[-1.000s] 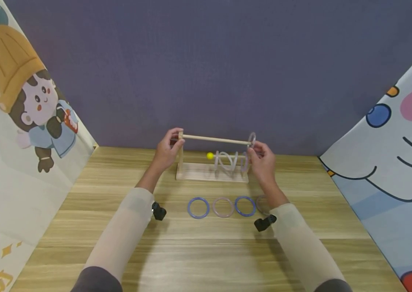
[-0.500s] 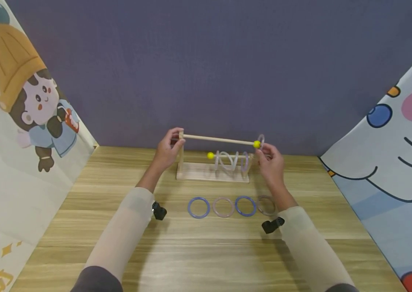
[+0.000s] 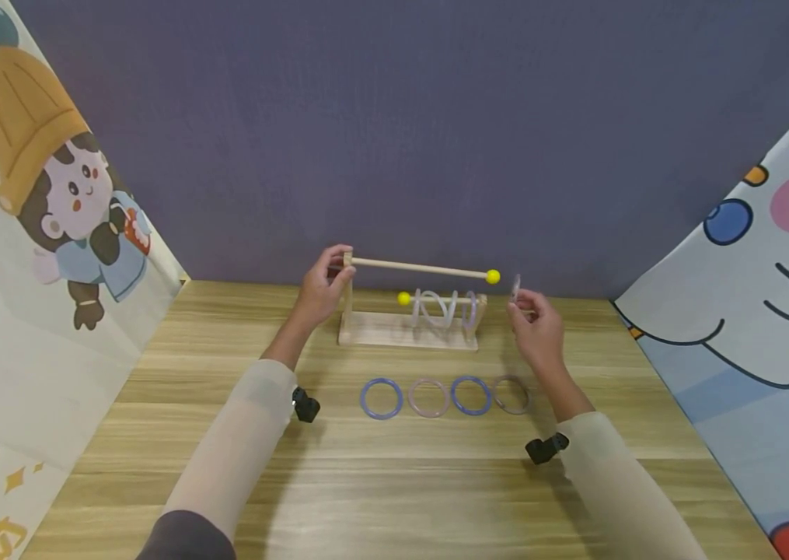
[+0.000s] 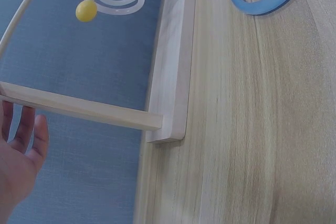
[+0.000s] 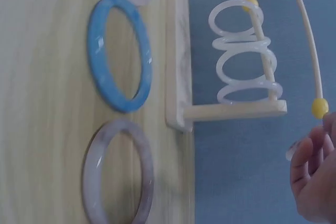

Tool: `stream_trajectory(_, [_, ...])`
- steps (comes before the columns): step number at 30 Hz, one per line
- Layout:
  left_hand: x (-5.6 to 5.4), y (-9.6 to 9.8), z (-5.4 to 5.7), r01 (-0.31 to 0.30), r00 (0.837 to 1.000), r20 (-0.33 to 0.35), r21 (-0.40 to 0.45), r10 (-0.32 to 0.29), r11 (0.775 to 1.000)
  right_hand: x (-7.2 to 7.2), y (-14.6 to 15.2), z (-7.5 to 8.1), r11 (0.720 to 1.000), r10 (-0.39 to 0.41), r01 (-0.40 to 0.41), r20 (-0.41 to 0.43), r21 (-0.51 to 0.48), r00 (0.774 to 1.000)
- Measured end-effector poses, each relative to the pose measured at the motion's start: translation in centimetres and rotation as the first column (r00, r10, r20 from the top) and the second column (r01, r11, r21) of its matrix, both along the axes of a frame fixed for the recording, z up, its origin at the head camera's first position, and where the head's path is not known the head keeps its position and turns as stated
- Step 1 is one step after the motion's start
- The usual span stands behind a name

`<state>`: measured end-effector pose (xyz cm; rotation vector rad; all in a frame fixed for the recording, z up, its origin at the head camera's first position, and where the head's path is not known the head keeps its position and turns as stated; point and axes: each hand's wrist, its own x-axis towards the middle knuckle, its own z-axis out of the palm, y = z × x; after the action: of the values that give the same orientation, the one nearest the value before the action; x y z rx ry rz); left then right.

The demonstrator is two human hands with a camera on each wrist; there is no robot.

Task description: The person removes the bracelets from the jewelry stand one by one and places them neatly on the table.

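My left hand (image 3: 319, 288) holds the top of the tall left post of a wooden bangle stand (image 3: 383, 330); its fingers lie against the post (image 4: 79, 106) in the left wrist view. From that post the upper rod (image 3: 422, 268) runs rightward to a yellow ball tip (image 3: 493, 277), bare of bangles. Right of the tip, my right hand (image 3: 539, 330) pinches a pale bangle (image 3: 516, 286) seen edge-on. Fingers hide most of it in the right wrist view. Several whitish and lilac bangles (image 5: 245, 66) hang on the lower rod, which a shorter right post (image 5: 236, 110) carries.
In front of the stand, a row of bangles lies on the wood-grain table (image 3: 394, 482): a blue one (image 3: 364, 399), a pinkish one (image 3: 411, 398), another blue one (image 5: 97, 51) and a greyish-purple one (image 5: 92, 177). A dark wall (image 3: 408, 140) rises right behind the stand.
My right hand has drawn the pale bangle rightward off the upper rod, past the yellow ball, and lowered it slightly. The left hand keeps its place on the post.
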<state>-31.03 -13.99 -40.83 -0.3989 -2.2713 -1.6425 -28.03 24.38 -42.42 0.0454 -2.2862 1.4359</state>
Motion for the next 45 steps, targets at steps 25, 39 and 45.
stream_trajectory(25, [-0.7, -0.3, -0.9, -0.007, 0.999, -0.035, -0.008, 0.006, 1.0, 3.5, 4.1, -1.9, 0.872, 0.127, -0.138, 0.054, 0.469, 0.99])
stream_trajectory(39, [-0.6, -0.3, -0.7, -0.012, 1.0, -0.026, -0.005, 0.012, 1.0, 4.5, 7.4, -2.8, 0.761, 0.136, -0.227, 0.193, 0.607, 0.972])
stream_trajectory(45, [-0.6, -0.1, -0.6, -0.007, 1.0, -0.003, 0.007, 0.007, 1.0, 5.0, 8.0, -3.2, 0.725, 0.135, -0.268, 0.25, 0.634, 0.959])
